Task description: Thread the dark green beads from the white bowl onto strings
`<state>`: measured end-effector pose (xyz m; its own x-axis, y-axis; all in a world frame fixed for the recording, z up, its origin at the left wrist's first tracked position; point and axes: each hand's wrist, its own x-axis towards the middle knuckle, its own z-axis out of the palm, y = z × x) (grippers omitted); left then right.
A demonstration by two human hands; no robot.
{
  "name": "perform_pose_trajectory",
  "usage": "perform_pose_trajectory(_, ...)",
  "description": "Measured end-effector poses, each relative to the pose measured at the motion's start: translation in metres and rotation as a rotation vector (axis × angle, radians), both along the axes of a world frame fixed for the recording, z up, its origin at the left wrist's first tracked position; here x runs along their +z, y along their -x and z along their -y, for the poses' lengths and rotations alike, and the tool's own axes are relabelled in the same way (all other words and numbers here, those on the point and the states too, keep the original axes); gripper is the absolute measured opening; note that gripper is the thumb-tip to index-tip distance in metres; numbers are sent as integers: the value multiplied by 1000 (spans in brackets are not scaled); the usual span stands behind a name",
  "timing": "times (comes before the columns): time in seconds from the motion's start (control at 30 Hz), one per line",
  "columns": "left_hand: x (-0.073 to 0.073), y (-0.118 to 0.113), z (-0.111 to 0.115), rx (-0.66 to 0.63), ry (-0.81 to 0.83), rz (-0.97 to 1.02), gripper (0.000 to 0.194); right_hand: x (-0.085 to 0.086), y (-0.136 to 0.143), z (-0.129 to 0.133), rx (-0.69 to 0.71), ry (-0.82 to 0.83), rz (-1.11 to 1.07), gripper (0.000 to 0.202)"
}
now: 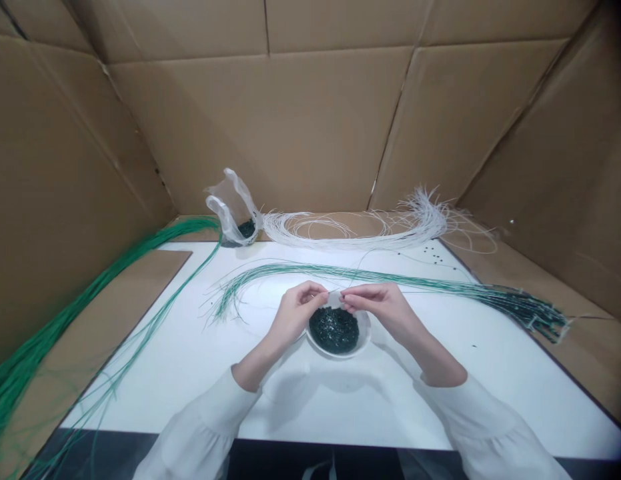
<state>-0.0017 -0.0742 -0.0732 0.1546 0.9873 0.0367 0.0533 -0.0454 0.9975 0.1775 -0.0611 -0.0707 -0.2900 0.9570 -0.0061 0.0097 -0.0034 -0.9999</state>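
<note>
Both hands meet at the far rim of a white bowl (364, 341) filled with small dark green, bead-like pieces (334, 331). My left hand (301, 308) is closed in a pinch, thumb against forefinger, on what looks like a thin strand. My right hand (381, 305) pinches a fine strand (357, 265) just beside it, and part of that strand arcs up behind the fingers. Whether a bead sits at the fingertips is too small to tell. Behind the hands lies a bundle of green strands (310, 269), with dark pieces threaded thickly at its right end (533, 312).
A clear plastic bag (235, 217) holding dark pieces stands at the back left. White strands (340, 240) lie coiled along the back. Long green strands (105, 273) trail down the left side. Loose dark bits dot the white board (415, 407). Cardboard walls (320, 127) enclose the place.
</note>
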Motion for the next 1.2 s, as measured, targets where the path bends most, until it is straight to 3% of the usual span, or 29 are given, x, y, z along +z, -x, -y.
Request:
perform_pose_trajectory(0.27,2,-2,4,-52,-16,6,18,-4,0,-2,23,87,-199,24)
perform_pose_trajectory(0.57,-1,-2,5,-62,-92,-79,19,-1,3,-1,36,104,-272,20)
perform_pose_trajectory(1.2,4,-3,7,-15,-139,-174,20,-3,0,-1,-33,-152,29,26)
